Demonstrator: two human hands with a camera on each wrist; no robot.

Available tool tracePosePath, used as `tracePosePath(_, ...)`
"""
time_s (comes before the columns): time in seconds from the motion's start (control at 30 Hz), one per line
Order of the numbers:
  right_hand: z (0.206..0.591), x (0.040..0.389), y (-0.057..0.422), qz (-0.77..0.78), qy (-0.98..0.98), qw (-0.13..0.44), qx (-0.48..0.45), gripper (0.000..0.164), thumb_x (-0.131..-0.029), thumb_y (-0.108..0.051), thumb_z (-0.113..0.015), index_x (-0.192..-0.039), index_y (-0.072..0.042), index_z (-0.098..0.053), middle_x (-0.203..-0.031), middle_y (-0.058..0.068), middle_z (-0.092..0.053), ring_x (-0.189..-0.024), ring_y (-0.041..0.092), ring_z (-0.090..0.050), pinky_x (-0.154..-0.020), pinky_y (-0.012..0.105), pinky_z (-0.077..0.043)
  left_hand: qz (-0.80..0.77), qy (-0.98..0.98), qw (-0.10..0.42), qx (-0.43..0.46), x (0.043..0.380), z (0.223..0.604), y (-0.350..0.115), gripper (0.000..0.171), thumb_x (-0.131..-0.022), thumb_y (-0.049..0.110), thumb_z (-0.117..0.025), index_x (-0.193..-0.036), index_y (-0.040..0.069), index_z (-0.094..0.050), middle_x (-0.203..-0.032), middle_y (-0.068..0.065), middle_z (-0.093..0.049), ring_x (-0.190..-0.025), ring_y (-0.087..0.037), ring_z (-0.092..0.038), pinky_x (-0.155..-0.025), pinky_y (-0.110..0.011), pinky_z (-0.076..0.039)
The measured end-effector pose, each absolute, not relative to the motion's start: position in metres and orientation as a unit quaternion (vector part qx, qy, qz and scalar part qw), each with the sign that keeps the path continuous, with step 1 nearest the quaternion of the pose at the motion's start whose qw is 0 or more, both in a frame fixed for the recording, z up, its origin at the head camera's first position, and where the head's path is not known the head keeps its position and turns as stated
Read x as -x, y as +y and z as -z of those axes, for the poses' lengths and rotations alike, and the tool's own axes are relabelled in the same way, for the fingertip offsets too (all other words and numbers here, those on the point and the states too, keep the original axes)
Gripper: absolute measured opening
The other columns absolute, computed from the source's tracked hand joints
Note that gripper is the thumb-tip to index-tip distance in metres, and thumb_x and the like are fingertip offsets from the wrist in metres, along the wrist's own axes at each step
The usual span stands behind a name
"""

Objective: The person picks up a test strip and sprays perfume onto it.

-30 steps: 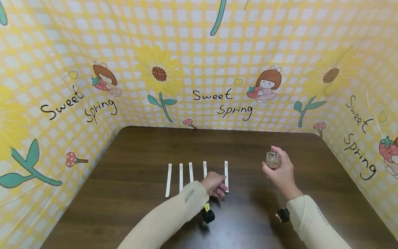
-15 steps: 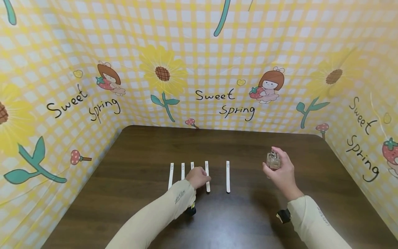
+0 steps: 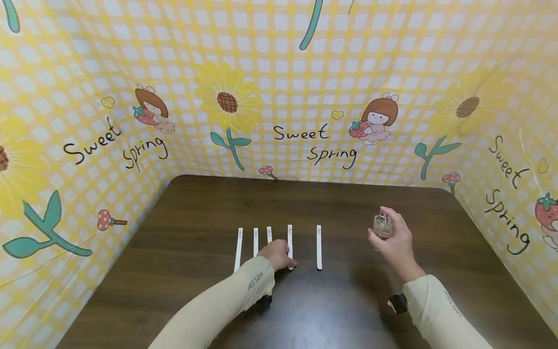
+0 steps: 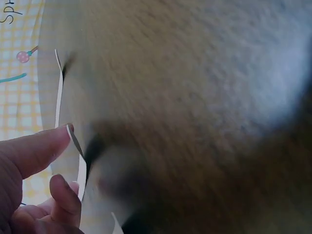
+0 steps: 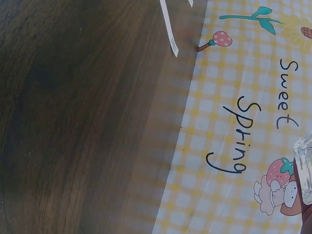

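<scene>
My left hand (image 3: pixel 275 253) is at the second white perfume test strip (image 3: pixel 289 235) from the right, thumb and fingers on either side of its near end. In the left wrist view the thumb (image 4: pixel 41 148) touches the upturned end of that perfume test strip (image 4: pixel 82 170), with bent fingers beside it. My right hand (image 3: pixel 397 242), raised over the right of the table, holds a small clear glass perfume bottle (image 3: pixel 383 226). The index finger lies on its spray top. In the right wrist view only an edge of the perfume bottle (image 5: pixel 305 168) shows.
Another test strip (image 3: pixel 319 247) lies apart to the right. Several more, such as the leftmost strip (image 3: pixel 238 249), lie left of it, partly behind my hand and sleeve. The dark wooden table (image 3: pixel 209 198) ends at a yellow checked cloth (image 3: pixel 287 97) behind and at both sides.
My left hand has left the rightmost strip and moved left to the one beside it, then down towards its near end. My right hand keeps holding the perfume bottle in place.
</scene>
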State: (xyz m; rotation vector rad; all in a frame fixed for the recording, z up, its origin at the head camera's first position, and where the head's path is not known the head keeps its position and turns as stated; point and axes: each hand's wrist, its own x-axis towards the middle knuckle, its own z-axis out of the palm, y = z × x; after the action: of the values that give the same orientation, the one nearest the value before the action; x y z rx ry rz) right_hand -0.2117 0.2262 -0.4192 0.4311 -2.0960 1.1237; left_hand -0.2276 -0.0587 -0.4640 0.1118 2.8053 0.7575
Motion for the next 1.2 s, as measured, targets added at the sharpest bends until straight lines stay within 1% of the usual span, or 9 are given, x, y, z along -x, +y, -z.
tracePosePath(0.17, 0.419, 0.211, 0.226, -0.435, -0.813, 0.350, -0.166, 0.058, -0.066, 0.013, -0.072, -0.120, 0.009, -0.051, -0.099, 0.025, -0.056, -0.084, -0.005, -0.044, -0.066, 0.003, -0.039, -0.257, 0.958, 0.122, -0.040, 0.228, 0.466, -0.065, 0.031, -0.070, 0.024, -0.083, -0.084, 0.007, -0.061, -0.072, 0.000, -0.059, -0.063, -0.015, -0.053, -0.055, -0.030, -0.044)
tracePosePath(0.33, 0.421, 0.211, 0.227, -0.435, -0.813, 0.349, -0.166, 0.059, -0.065, 0.013, -0.073, -0.120, 0.009, -0.051, -0.100, 0.026, -0.056, -0.085, -0.005, -0.044, -0.067, 0.002, -0.039, -0.266, 0.953, 0.140, -0.031, 0.225, 0.460, -0.072, 0.032, -0.076, 0.021, -0.079, -0.099, 0.004, -0.064, -0.066, 0.000, -0.060, -0.049, -0.013, -0.057, -0.050, -0.029, -0.047)
tracePosePath(0.47, 0.423, 0.211, 0.227, -0.433, -0.813, 0.351, -0.168, 0.059, -0.064, 0.013, -0.073, -0.119, 0.009, -0.051, -0.100, 0.026, -0.056, -0.085, -0.005, -0.044, -0.069, 0.002, -0.038, -0.260, 0.956, 0.136, -0.028, 0.225, 0.457, -0.074, 0.029, -0.079, 0.020, -0.077, -0.101, 0.004, -0.066, -0.066, 0.000, -0.059, -0.044, -0.011, -0.057, -0.053, -0.029, -0.048)
tracePosePath(0.63, 0.424, 0.212, 0.227, -0.433, -0.814, 0.347, -0.172, 0.058, -0.065, 0.013, -0.072, -0.119, 0.010, -0.051, -0.100, 0.025, -0.056, -0.087, -0.006, -0.044, -0.070, 0.003, -0.038, -0.255, 0.959, 0.114, -0.038, 0.227, 0.459, -0.076, 0.024, -0.077, 0.016, -0.077, -0.094, 0.003, -0.067, -0.072, -0.004, -0.063, -0.041, -0.011, -0.057, -0.056, -0.029, -0.051)
tracePosePath(0.73, 0.424, 0.211, 0.228, -0.433, -0.815, 0.345, -0.171, 0.059, -0.065, 0.013, -0.072, -0.119, 0.009, -0.051, -0.100, 0.026, -0.056, -0.087, -0.005, -0.044, -0.069, 0.003, -0.038, -0.248, 0.963, 0.100, -0.048, 0.228, 0.461, -0.075, 0.019, -0.076, 0.015, -0.078, -0.086, 0.003, -0.068, -0.076, -0.006, -0.065, -0.040, -0.011, -0.057, -0.059, -0.028, -0.053)
tracePosePath(0.83, 0.423, 0.211, 0.230, -0.434, -0.817, 0.340, -0.169, 0.060, -0.064, 0.013, -0.073, -0.120, 0.009, -0.051, -0.101, 0.026, -0.056, -0.086, -0.005, -0.044, -0.066, 0.003, -0.040, -0.233, 0.966, 0.091, -0.060, 0.229, 0.463, -0.074, 0.013, -0.076, 0.014, -0.078, -0.076, 0.006, -0.068, -0.068, -0.003, -0.064, -0.038, -0.010, -0.056, -0.057, -0.025, -0.052)
tracePosePath(0.97, 0.426, 0.210, 0.231, -0.437, -0.816, 0.339, -0.169, 0.061, -0.063, 0.015, -0.073, -0.119, 0.010, -0.051, -0.100, 0.026, -0.056, -0.084, -0.006, -0.044, -0.063, 0.003, -0.041, -0.224, 0.967, 0.100, -0.063, 0.227, 0.461, -0.073, 0.016, -0.079, 0.012, -0.076, -0.067, 0.009, -0.066, -0.056, 0.002, -0.058, -0.038, -0.009, -0.055, -0.053, -0.023, -0.050)
tracePosePath(1.1, 0.428, 0.210, 0.231, -0.434, -0.811, 0.351, -0.175, 0.060, -0.063, 0.016, -0.073, -0.119, 0.010, -0.051, -0.100, 0.026, -0.057, -0.085, -0.006, -0.045, -0.068, 0.003, -0.040, -0.216, 0.970, 0.095, -0.060, 0.225, 0.457, -0.072, 0.018, -0.078, 0.011, -0.075, -0.064, 0.010, -0.064, -0.057, 0.002, -0.057, -0.044, -0.010, -0.056, -0.055, -0.025, -0.050)
tracePosePath(1.2, 0.427, 0.211, 0.231, -0.430, -0.808, 0.358, -0.182, 0.060, -0.063, 0.016, -0.073, -0.119, 0.009, -0.052, -0.101, 0.025, -0.057, -0.086, -0.005, -0.045, -0.068, 0.003, -0.040, -0.207, 0.972, 0.092, -0.058, 0.224, 0.455, -0.071, 0.017, -0.078, 0.012, -0.074, -0.065, 0.010, -0.064, -0.061, 0.002, -0.058, -0.051, -0.013, -0.056, -0.056, -0.027, -0.050)
